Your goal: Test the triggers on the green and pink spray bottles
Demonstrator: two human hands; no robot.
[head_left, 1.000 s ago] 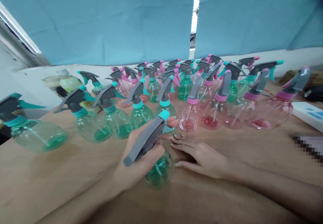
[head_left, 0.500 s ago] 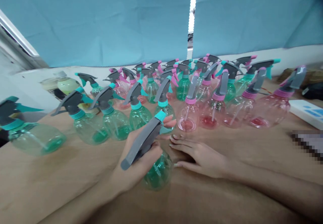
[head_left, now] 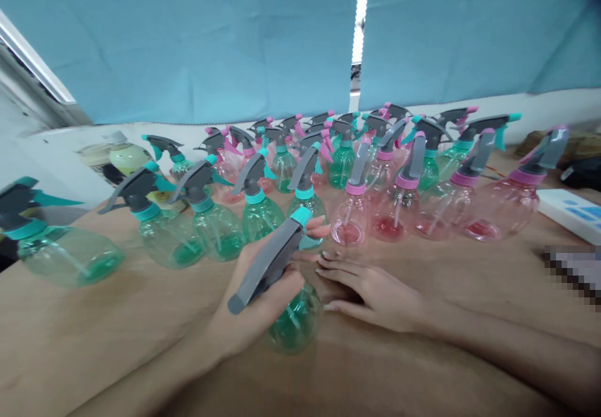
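At the left edge of the frame, a green spray bottle (head_left: 70, 254) stands on the wooden table (head_left: 117, 342); above and right of it, a pale bottle (head_left: 126, 157) stands near a dark patch too blurred to read. Low in the centre, the left hand (head_left: 263, 307) is wrapped around the neck of the held bottle (head_left: 295, 326), green, with a turquoise nozzle. Held only by the neck, its round body could pivot if the grip loosens; a forward swing could knock the turquoise-collared bottle (head_left: 307, 207) just behind, and a squeezed trigger could spray. Right of centre, the right hand (head_left: 375, 295) lies palm down, fingers outstretched, holding nothing. Beyond it are pink bottles (head_left: 350, 232). At the right edge, a white box (head_left: 570, 213) shows blue patches, but no brand or wording is legible.
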